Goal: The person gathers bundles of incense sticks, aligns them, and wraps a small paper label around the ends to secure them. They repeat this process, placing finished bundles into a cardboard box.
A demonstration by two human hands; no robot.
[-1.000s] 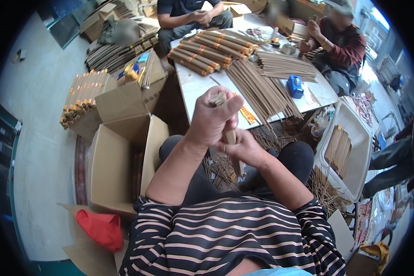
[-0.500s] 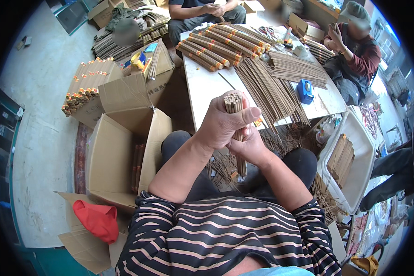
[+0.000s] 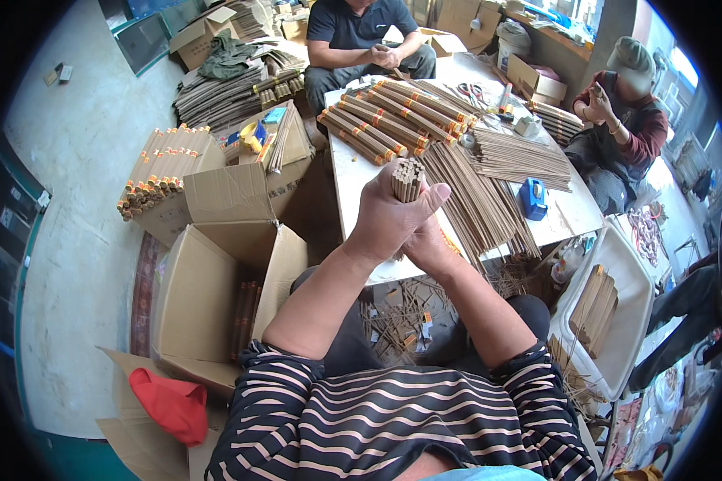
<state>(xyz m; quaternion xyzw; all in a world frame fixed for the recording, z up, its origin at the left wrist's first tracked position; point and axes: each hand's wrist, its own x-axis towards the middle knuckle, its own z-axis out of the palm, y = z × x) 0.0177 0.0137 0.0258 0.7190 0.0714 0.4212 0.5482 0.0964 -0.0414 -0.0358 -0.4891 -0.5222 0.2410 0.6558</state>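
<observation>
A bundle of brown incense sticks [image 3: 407,178] stands nearly upright over the table's near edge, its cut ends facing up. My left hand [image 3: 381,215] is closed around its upper part, thumb across the far side. Just below and to the right, my right hand [image 3: 431,245] is wrapped round the lower part; the hands hide most of the length. Beyond them, loose incense sticks [image 3: 467,196] lie fanned on the white table [image 3: 351,178]. Wrapped bundles with red and yellow bands [image 3: 373,132] are piled farther back. A blue tape dispenser [image 3: 533,199] sits to the right.
An open cardboard box [image 3: 188,289] stands at my left, with a red cloth [image 3: 168,405] on its flap. On the right is a white plastic tub [image 3: 635,293] holding sticks. Broken sticks [image 3: 393,321] litter the floor. Two people sit across the table, at the back and right.
The bundle's lower end showed below my hands before; now it is mostly hidden behind them. My right hand has shifted closer against the left. The view has tilted up slightly.
</observation>
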